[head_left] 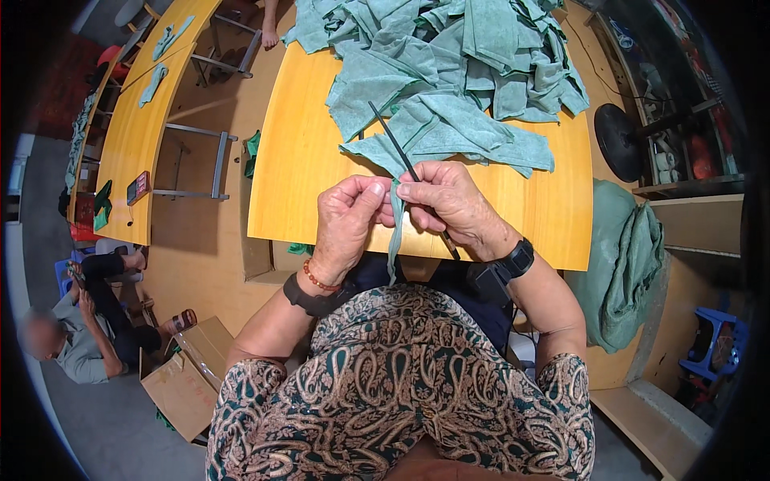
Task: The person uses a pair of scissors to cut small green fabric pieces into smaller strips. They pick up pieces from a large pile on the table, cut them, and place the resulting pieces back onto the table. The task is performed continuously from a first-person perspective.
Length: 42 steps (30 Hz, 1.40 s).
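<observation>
Paisley top (pixel 409 385), beaded bracelet (pixel 321 283)

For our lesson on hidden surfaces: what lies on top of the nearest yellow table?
On the tabletop, green cloth pieces lie heaped toward the far side; the surface and lower layers beneath are hidden.

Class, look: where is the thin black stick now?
In the head view, near the centre, the thin black stick slants through the right hand, its upper end over green cloth, its lower end by the near edge of the table.

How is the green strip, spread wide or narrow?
Narrow: the green strip hangs as a thin band between the left hand and right hand. Whether it's folded, I cannot tell.
</observation>
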Tool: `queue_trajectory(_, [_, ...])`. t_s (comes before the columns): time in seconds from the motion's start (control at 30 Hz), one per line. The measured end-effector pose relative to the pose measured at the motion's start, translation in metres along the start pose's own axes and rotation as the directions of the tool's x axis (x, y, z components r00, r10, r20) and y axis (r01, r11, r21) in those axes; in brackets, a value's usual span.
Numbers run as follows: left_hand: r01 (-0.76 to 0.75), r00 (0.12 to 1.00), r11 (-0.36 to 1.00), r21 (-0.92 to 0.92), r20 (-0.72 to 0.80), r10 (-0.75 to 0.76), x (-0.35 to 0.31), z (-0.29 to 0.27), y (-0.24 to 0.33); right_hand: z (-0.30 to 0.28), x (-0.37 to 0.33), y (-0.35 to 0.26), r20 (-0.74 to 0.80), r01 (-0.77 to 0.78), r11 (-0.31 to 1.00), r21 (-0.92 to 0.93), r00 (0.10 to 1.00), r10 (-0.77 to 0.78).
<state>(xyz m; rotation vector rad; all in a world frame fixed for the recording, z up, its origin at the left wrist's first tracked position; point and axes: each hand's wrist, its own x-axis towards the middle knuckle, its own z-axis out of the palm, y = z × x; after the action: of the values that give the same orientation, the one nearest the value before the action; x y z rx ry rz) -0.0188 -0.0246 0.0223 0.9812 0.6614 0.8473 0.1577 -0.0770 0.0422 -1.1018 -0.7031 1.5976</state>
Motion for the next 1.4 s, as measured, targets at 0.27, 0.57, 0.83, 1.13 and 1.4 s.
queue_trajectory(0.27, [0.065, 0.995, 0.993, -0.102, 0.084, -0.056, 0.005, -0.003, 0.005, 0.01, -0.002, 0.0, -0.029, 0.072, 0.997, -0.003, 0.997, -0.072])
queue_trajectory(0.57, [0.048, 0.99, 0.999, 0.001, 0.135, -0.048, 0.015, -0.011, 0.001, 0.009, -0.002, 0.003, -0.006, 0.292, 0.877, -0.381, 0.948, -0.318])
queue_trajectory(0.83, [0.076, 0.983, 0.959, -0.274, 0.18, -0.026, 0.003, 0.011, 0.012, 0.024, -0.008, 0.002, 0.192, 0.581, 0.422, -0.696, 0.717, -0.67])
queue_trajectory(1.13, [0.072, 0.985, 0.972, -0.224, 0.166, -0.035, 0.0, 0.013, 0.013, 0.019, -0.012, -0.001, 0.006, 0.424, 0.663, -0.617, 0.845, -0.534])
queue_trajectory(1.4, [0.259, 0.945, 0.916, -0.305, 0.278, -0.175, -0.006, 0.01, 0.015, 0.01, 0.0, 0.003, -0.092, 0.366, 0.75, -0.551, 0.866, -0.491])
